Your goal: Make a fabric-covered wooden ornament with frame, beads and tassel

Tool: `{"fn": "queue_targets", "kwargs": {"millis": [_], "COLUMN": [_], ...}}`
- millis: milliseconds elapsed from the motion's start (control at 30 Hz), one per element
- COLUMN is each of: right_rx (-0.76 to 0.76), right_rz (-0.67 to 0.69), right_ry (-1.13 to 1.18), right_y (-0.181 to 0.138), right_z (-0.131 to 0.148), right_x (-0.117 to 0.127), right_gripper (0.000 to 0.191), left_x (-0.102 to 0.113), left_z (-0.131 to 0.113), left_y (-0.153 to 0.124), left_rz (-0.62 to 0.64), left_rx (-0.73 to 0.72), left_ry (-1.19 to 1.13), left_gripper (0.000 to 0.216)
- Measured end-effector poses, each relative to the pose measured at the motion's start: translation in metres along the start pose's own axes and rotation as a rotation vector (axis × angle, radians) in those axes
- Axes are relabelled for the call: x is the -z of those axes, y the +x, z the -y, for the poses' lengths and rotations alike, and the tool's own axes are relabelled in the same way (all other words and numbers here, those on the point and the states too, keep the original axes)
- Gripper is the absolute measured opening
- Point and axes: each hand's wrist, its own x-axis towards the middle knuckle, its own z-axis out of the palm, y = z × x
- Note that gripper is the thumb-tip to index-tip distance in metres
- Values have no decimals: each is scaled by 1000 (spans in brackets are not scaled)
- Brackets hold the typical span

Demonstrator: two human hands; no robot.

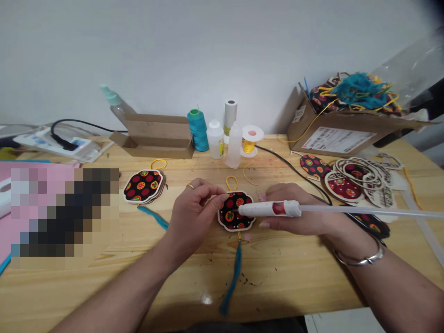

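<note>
My left hand (199, 208) pinches the upper left edge of a patterned pendant (237, 210), its thumb and forefinger closed on the rim. The pendant has black cloth with red and orange flowers, a pale border, a yellow cord loop (231, 181) on top and a teal tassel (236, 277) below. My right hand (294, 208) is wrapped round a white hot glue gun (260, 209), whose nozzle points left over the middle of the pendant. A long translucent glue stick (364, 211) runs out of its back. Most of the right fingers are hidden behind the gun.
To the left lies a stack of similar pendants (144, 186). Along the wall stand an open cardboard box (157, 136), teal thread (198, 132), bottles (215, 141) and a yellow cord spool (249, 145). A full carton (333, 134) and loose frames (374, 178) sit at right; a black cable (287, 162) crosses behind.
</note>
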Motion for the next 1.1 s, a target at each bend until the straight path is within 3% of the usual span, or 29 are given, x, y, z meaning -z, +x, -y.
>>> {"fn": "queue_targets", "kwargs": {"millis": [267,433,567,767,1100], "right_rx": [71,191,134,77,61], "right_rz": [-41,-148,-257,-439,-427], "right_ry": [107,314,493,588,584], "right_y": [0,0,-4,-5,-5], "right_z": [-6,-9,-6,-5,-4], "right_x": [0,2,5,3,4], "right_gripper": [32,38,42,39,38], "left_x": [-2,-3,-4,-9,-14], "left_z": [3,4,8,13,18], "left_y": [1,1,0,-5,-9], "left_rz": [20,41,71,72,123], "left_rx": [-31,-2,2,-126,-310], "left_ry": [2,22,34,144,325], "left_gripper": [9,10,9,9,12]}}
